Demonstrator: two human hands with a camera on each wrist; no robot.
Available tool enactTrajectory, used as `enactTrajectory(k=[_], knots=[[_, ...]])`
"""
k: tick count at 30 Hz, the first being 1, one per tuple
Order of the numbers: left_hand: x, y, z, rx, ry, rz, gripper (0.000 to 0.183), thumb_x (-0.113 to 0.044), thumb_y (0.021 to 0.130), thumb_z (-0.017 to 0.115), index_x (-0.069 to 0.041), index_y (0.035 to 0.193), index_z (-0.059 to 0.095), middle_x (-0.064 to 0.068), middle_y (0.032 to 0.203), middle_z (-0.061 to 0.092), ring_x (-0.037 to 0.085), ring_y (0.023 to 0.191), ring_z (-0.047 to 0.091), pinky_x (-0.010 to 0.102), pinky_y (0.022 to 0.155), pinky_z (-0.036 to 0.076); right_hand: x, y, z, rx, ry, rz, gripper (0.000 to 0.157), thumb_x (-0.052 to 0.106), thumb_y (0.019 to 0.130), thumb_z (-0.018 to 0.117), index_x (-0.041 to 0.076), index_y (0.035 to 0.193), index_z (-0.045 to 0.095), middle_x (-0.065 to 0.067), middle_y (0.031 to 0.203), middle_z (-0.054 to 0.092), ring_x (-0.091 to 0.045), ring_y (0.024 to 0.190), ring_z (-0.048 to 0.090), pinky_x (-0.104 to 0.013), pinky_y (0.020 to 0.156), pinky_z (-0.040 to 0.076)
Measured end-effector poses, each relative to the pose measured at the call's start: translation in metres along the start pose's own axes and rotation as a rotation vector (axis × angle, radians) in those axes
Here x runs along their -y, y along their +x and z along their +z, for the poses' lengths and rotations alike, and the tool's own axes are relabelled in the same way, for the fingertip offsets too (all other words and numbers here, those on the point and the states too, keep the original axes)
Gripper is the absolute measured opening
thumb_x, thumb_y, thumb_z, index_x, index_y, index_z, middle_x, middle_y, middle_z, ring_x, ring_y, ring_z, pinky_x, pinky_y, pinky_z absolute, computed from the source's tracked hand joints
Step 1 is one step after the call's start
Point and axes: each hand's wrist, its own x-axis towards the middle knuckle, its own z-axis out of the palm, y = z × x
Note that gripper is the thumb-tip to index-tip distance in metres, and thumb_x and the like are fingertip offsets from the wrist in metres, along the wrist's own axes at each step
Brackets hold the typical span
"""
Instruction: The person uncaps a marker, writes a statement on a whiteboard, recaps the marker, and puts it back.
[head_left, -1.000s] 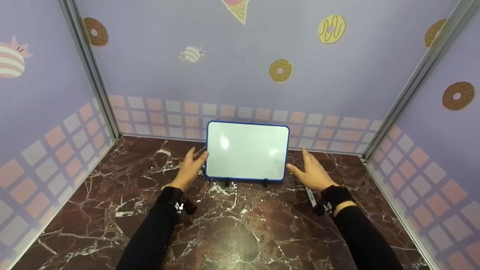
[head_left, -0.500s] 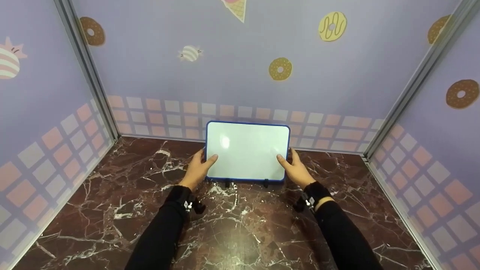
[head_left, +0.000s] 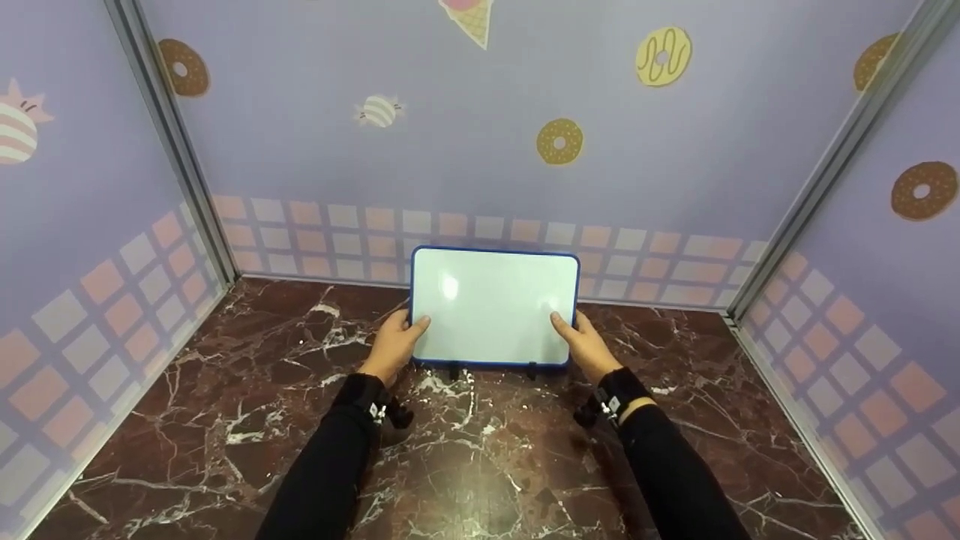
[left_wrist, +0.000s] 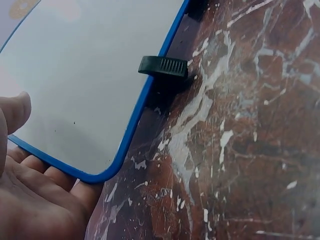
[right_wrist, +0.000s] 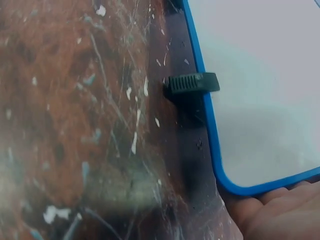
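Note:
A white dry-erase board with a thin blue frame stands tilted back near the rear wall, its face toward me. My left hand grips its left edge; the thumb lies on the white face and the fingers reach behind, as the left wrist view shows. On the opposite edge my right hand grips in the same way, thumb in front. Its fingers pass beneath the blue rim in the right wrist view. Dark ridged stand clips hook over the board's lower edge. What supports the back is hidden.
The tabletop is dark red-brown marble pattern with white veins. Purple printed panels enclose it at the left, right and back, joined by grey metal corner posts. Light reflects off the board and tabletop.
Both hands have moved inward from beside the board to its side edges, and the thumbs now lie on its face. The board stays at nearly the same spot.

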Motion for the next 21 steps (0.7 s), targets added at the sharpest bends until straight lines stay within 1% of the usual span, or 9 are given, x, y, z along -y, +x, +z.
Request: enactTrajectory(k=[2, 4, 6, 8, 10, 12, 15, 18, 21], knots=[[0.001, 0.002, -0.001, -0.005, 0.012, 0.004, 0.046, -0.018, 0.113, 0.065, 0.015, 0.144, 0.057, 0.035, 0.137, 0.069, 0.044, 0.125, 0.069, 0.054, 0.108, 0.058, -0.002, 0.001, 0.001, 0.004, 0.046, 0.014, 0.08, 0.044, 0.117, 0.058, -0.005, 0.172, 0.027, -0.031, 0.165, 0.047, -0.045, 0.151, 0.049, -0.06, 0.124, 0.043], [0.002, 0.003, -0.003, -0.005, 0.018, -0.002, 0.045, -0.02, 0.113, 0.068, 0.014, 0.14, 0.061, 0.034, 0.134, 0.071, 0.044, 0.123, 0.07, 0.053, 0.106, 0.059, -0.002, 0.001, 0.0, -0.006, 0.076, 0.034, 0.077, 0.043, 0.116, 0.059, -0.006, 0.169, 0.033, -0.031, 0.16, 0.053, -0.045, 0.147, 0.053, -0.061, 0.121, 0.046], [0.003, 0.004, -0.005, 0.0, 0.02, -0.014, 0.045, -0.023, 0.111, 0.071, 0.013, 0.138, 0.064, 0.033, 0.133, 0.072, 0.044, 0.123, 0.071, 0.054, 0.107, 0.059, -0.003, 0.001, -0.001, -0.013, 0.1, 0.058, 0.076, 0.042, 0.116, 0.059, -0.008, 0.168, 0.034, -0.031, 0.161, 0.051, -0.045, 0.149, 0.051, -0.064, 0.122, 0.044], [0.005, 0.004, -0.006, 0.009, 0.009, -0.035, 0.046, -0.027, 0.11, 0.074, 0.011, 0.136, 0.066, 0.031, 0.133, 0.073, 0.044, 0.124, 0.071, 0.054, 0.107, 0.059, -0.004, 0.0, -0.003, -0.015, 0.095, 0.074, 0.08, 0.043, 0.116, 0.06, -0.01, 0.169, 0.031, -0.032, 0.167, 0.045, -0.045, 0.156, 0.043, -0.067, 0.126, 0.038], [0.007, 0.005, -0.006, 0.015, -0.001, -0.047, 0.048, -0.029, 0.108, 0.077, 0.01, 0.134, 0.068, 0.03, 0.133, 0.073, 0.045, 0.123, 0.072, 0.054, 0.106, 0.06, -0.005, -0.001, -0.005, -0.009, 0.093, 0.079, 0.08, 0.043, 0.116, 0.059, -0.01, 0.169, 0.03, -0.031, 0.17, 0.042, -0.044, 0.159, 0.039, -0.067, 0.128, 0.034], [0.008, 0.007, -0.004, 0.02, -0.018, -0.058, 0.048, -0.029, 0.106, 0.08, 0.009, 0.132, 0.07, 0.029, 0.132, 0.074, 0.044, 0.122, 0.073, 0.053, 0.104, 0.061, -0.006, -0.001, -0.005, -0.004, 0.094, 0.078, 0.078, 0.042, 0.116, 0.059, -0.009, 0.169, 0.031, -0.031, 0.169, 0.043, -0.044, 0.158, 0.04, -0.066, 0.128, 0.035], [0.01, 0.01, -0.001, 0.032, -0.039, -0.063, 0.049, -0.027, 0.104, 0.082, 0.01, 0.133, 0.069, 0.029, 0.131, 0.074, 0.043, 0.121, 0.074, 0.05, 0.102, 0.063, -0.007, 0.0, -0.005, -0.01, 0.123, 0.065, 0.071, 0.039, 0.117, 0.059, -0.008, 0.166, 0.039, -0.03, 0.161, 0.054, -0.042, 0.15, 0.051, -0.062, 0.124, 0.043], [0.013, 0.013, 0.001, 0.037, -0.062, -0.073, 0.05, -0.024, 0.102, 0.084, 0.01, 0.135, 0.068, 0.029, 0.132, 0.074, 0.042, 0.12, 0.074, 0.049, 0.101, 0.063, -0.007, 0.001, -0.004, -0.012, 0.144, 0.055, 0.068, 0.037, 0.117, 0.059, -0.01, 0.164, 0.042, -0.031, 0.156, 0.058, -0.041, 0.144, 0.056, -0.06, 0.121, 0.047], [0.016, 0.016, 0.001, 0.028, -0.093, -0.09, 0.049, -0.02, 0.101, 0.085, 0.01, 0.135, 0.067, 0.028, 0.131, 0.074, 0.041, 0.119, 0.074, 0.048, 0.101, 0.063, -0.008, 0.003, -0.003, -0.007, 0.159, 0.056, 0.067, 0.036, 0.117, 0.06, -0.01, 0.163, 0.044, -0.029, 0.153, 0.062, -0.038, 0.139, 0.061, -0.057, 0.118, 0.05]])
